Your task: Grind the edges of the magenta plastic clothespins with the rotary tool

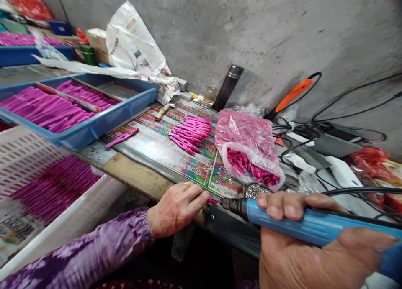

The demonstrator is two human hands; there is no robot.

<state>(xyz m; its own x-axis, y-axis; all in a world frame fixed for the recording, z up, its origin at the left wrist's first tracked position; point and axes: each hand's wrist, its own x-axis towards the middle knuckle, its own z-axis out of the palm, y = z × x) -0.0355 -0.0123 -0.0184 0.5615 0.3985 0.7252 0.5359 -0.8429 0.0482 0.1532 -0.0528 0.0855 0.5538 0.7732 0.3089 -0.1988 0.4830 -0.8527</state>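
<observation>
My left hand (179, 209) pinches pink piece (213, 200) over bench (135, 176) edge, 5–6 o'clock in view, probably steadying it for blue driver (301, 226). Right hand (289, 255) wrapped round driver. Pink bundle (190, 134) at piece's 11 o'clock, likely for easy reach.

A blue, dark-nosed power tool (314, 229) points left, nearly level, its tip at a mostly hidden magenta piece (213, 200).

blue tool (314, 227) partly offscreen right

One driver (314, 229), seemingly two blue trays (125, 112)
</observation>
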